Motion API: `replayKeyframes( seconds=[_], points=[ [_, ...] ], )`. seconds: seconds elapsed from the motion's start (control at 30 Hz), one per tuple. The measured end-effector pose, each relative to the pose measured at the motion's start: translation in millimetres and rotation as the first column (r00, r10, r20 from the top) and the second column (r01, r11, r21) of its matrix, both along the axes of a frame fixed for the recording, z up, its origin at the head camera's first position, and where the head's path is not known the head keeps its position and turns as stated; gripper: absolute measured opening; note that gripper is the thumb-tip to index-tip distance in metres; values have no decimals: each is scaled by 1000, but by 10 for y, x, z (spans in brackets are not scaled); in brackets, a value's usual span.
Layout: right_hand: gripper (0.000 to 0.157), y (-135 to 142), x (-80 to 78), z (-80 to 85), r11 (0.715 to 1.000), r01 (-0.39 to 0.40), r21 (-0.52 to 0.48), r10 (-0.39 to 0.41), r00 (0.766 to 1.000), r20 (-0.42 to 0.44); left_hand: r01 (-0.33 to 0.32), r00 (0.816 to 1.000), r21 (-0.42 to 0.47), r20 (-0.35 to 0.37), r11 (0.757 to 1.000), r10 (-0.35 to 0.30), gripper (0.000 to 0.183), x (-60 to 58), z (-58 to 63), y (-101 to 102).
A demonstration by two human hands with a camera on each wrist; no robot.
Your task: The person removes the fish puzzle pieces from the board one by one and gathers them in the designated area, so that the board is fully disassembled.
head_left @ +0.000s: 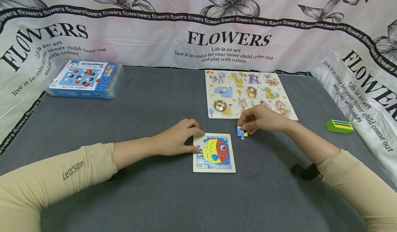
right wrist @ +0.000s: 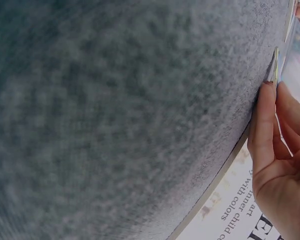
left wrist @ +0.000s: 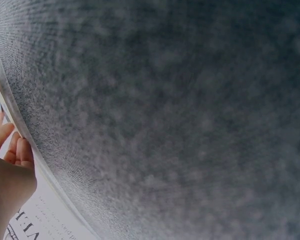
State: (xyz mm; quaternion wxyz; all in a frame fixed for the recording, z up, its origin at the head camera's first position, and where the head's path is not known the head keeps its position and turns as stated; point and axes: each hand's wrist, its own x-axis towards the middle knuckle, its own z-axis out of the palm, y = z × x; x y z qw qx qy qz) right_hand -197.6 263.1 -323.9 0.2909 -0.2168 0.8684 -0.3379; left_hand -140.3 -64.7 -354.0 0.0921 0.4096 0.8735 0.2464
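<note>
A small jigsaw puzzle (head_left: 217, 153) in a pale frame lies on the grey table, showing a yellow and red fish. Its upper left part shows pale bare board. My left hand (head_left: 176, 137) is at its left side, the index finger touching the upper left corner and the thumb over the left edge. To the right of the board, my right hand (head_left: 262, 120) pinches a blue puzzle piece (head_left: 241, 132) with some yellow on it, just above the table. In the right wrist view the piece (right wrist: 276, 65) appears edge-on between thumb and fingers.
Behind my right hand lies a wooden animal puzzle board (head_left: 248, 92). A clear plastic case (head_left: 83, 79) with a blue label stands at the far left. Toward the right edge is a small green box (head_left: 339, 126). Flower-printed cloth (head_left: 149, 42) borders the table.
</note>
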Motion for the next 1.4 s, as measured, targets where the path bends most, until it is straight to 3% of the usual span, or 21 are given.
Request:
replayKeyframes(
  seconds=[0.77, 1.4],
  points=[
    [8, 13, 12, -7, 998, 21, 63, -12, 991, -132, -5, 1000, -2, 13, 1000, 5, 52, -3, -29, 5],
    [7, 39, 18, 7, 996, 58, 69, -48, 989, -137, -8, 1000, -11, 21, 1000, 8, 53, -9, -11, 12]
  ],
)
